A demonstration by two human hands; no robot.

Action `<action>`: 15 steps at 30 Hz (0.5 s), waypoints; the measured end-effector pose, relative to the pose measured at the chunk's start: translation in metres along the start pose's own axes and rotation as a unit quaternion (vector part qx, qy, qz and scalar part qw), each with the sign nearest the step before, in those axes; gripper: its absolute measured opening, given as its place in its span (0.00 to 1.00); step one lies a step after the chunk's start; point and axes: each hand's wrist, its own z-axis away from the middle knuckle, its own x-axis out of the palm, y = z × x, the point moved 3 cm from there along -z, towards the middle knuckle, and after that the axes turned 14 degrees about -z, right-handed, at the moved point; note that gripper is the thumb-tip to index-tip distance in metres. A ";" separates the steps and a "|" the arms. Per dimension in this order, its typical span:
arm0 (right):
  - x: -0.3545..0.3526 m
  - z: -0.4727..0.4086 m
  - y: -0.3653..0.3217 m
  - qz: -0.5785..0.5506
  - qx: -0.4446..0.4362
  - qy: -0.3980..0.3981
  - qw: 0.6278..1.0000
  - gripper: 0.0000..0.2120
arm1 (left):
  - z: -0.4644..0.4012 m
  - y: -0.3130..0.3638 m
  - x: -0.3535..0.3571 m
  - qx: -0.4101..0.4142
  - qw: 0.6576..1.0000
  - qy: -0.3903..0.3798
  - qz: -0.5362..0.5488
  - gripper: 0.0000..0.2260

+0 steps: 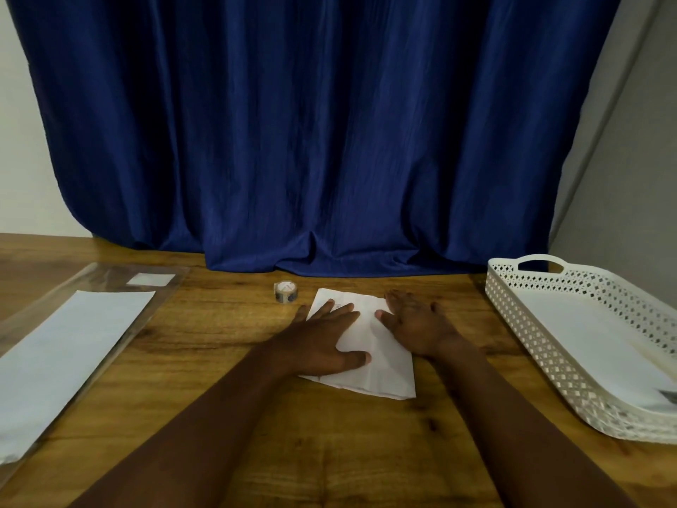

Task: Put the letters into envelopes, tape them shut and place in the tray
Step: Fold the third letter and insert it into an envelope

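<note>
From the head view: both hands are down on the folded letter point(361, 346) in the middle of the desk point(256, 416). The left hand point(322, 342) lies flat, fingers straight, thumb pressing the near part of the sheet; the right hand point(414, 324) is spread flat on the sheet's right side, palm down, gripping nothing. This looks like the folding step, the crease being pressed before the sheet goes into an envelope.

Envelopes? Over on the left, a long white envelope point(66, 353) rests on a clear plastic sleeve point(110, 276), well apart from the hands. The tape roll point(285, 290) stands just beyond the letter's far left corner. On the right, the white lattice tray point(549, 346) already holds what seems to be white paper or envelopes.

Next move, as I judge it: lift the folded sheet, reach left for an envelope, open its mouth and slide the letter in square so it doesn't snag.

Writing: faint marks near the letter's far edge and a pattern on the tape, both too small to read. No brand legible.
</note>
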 end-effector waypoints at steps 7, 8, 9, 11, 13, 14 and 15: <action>-0.031 0.014 0.010 0.002 0.023 0.054 0.998 0.35 | 0.005 0.000 -0.011 0.016 0.997 0.078 0.014 0.34; -0.036 0.017 0.016 0.014 0.040 0.045 0.998 0.36 | 0.006 0.000 -0.013 0.020 0.995 0.101 0.003 0.33; -0.039 0.018 0.022 0.038 0.054 0.035 0.997 0.38 | 0.007 0.001 -0.016 0.020 0.991 0.130 -0.020 0.32; -0.044 0.015 0.032 0.086 0.079 0.013 0.993 0.42 | 0.008 0.004 -0.020 0.008 0.981 0.179 -0.074 0.31; -0.044 0.012 0.038 0.098 0.098 0.006 0.990 0.45 | 0.007 0.007 -0.021 -0.004 0.977 0.191 -0.097 0.29; -0.043 0.010 0.040 0.094 0.105 0.016 0.990 0.45 | 0.007 0.008 -0.022 -0.005 0.978 0.186 -0.099 0.27; -0.043 0.011 0.040 0.091 0.104 0.035 0.990 0.43 | 0.007 0.008 -0.021 -0.005 0.980 0.176 -0.097 0.26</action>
